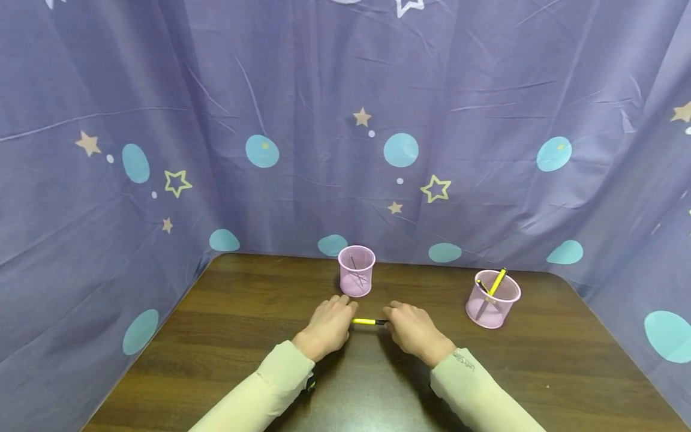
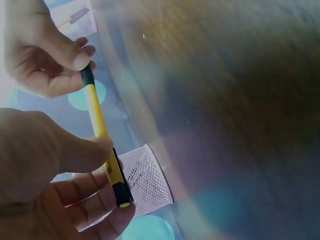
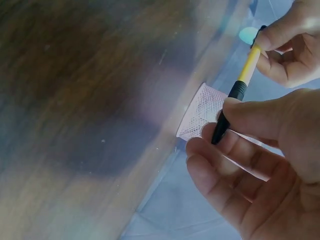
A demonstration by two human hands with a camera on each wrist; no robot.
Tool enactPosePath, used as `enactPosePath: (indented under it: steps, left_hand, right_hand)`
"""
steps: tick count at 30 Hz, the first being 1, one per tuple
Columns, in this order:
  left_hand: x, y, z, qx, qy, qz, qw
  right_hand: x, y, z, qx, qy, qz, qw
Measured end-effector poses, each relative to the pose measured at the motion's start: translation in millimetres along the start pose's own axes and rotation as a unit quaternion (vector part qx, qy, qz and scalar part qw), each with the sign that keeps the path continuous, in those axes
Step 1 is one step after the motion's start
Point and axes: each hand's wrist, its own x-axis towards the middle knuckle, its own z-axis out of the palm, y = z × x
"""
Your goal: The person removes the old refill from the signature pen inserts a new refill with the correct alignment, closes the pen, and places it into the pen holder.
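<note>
A yellow pen with black ends (image 1: 364, 321) is held between both hands above the table. My left hand (image 1: 330, 324) pinches its clip end between thumb and fingers, which the left wrist view shows closely. On the black grip near the tip, my right hand (image 1: 414, 330) has its thumb and fingers; in the right wrist view the black tip (image 3: 220, 129) sticks out past the thumb. Just beyond the hands stands a pink mesh pen holder (image 1: 356, 275) with a thin dark item inside.
To the right, a second pink mesh pen holder (image 1: 492, 305) contains a yellow pen (image 1: 498, 281) and another dark-topped item. Both holders stand on the dark wooden table (image 1: 243, 300). A purple curtain (image 1: 324, 90) with stars and dots hangs behind and along the sides.
</note>
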Motion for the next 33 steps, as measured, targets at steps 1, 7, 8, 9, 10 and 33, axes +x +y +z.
enactPosePath:
  steps: [1,7,8,9,10,33]
  left_hand:
    - [-0.5,0.1,-0.1,0.001,0.004,0.001,1.0000]
    - [-3.5,3.1,-3.2,0.002,0.020,0.005,0.9998]
    - [-4.1,3.6,-3.6,0.002,0.022,0.005,0.9998]
    - [-4.6,4.0,-4.1,0.001,0.023,0.005,0.9997]
    - [-5.1,4.3,-4.2,0.002,0.025,0.005,0.9997]
    - [-10.8,2.9,-7.3,0.006,0.101,0.007,0.9948]
  right_hand:
    - [0,0,0,0.002,0.004,0.000,1.000]
    - [-3,2,-2,0.021,0.020,0.005,1.000]
    - [-4,2,-2,0.024,0.022,0.006,0.999]
    - [-4,2,-2,0.025,0.024,0.007,0.999]
    - [-5,1,-1,0.027,0.028,0.008,0.999]
    - [-7,-2,-7,0.042,0.097,-0.013,0.994]
